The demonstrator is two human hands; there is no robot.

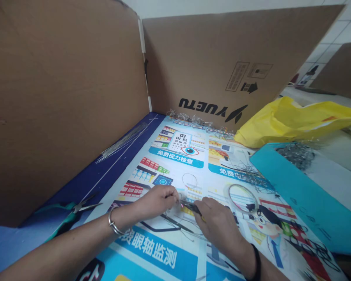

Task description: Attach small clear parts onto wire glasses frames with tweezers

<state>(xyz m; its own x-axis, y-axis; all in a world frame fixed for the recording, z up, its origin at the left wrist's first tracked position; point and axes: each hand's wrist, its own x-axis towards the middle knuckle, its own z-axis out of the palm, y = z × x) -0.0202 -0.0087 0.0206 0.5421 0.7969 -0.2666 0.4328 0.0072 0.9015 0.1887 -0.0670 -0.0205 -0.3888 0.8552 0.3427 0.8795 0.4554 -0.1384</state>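
Note:
My left hand [162, 201], with a silver bangle at its wrist, is closed, its fingertips pinched on what looks like a thin wire, mostly hidden. In my right hand [218, 218] is a pair of pliers [191, 205], its jaws pointing left and meeting my left fingertips. Several thin wires [190, 233] lie on the printed sheet [200, 249] just below both hands. A small wire ring [189, 180] lies beyond them. To the right rests a larger coil of wire [242, 198].
Another pair of pliers [74, 208] lies open at left. Straight wires [121, 142] lie along the left cardboard wall [61, 97]. A back cardboard panel [193, 58] stands behind wire scraps [199, 119]. At right are a yellow bag [292, 121], tangled wire [298, 155] and black loops [316, 249].

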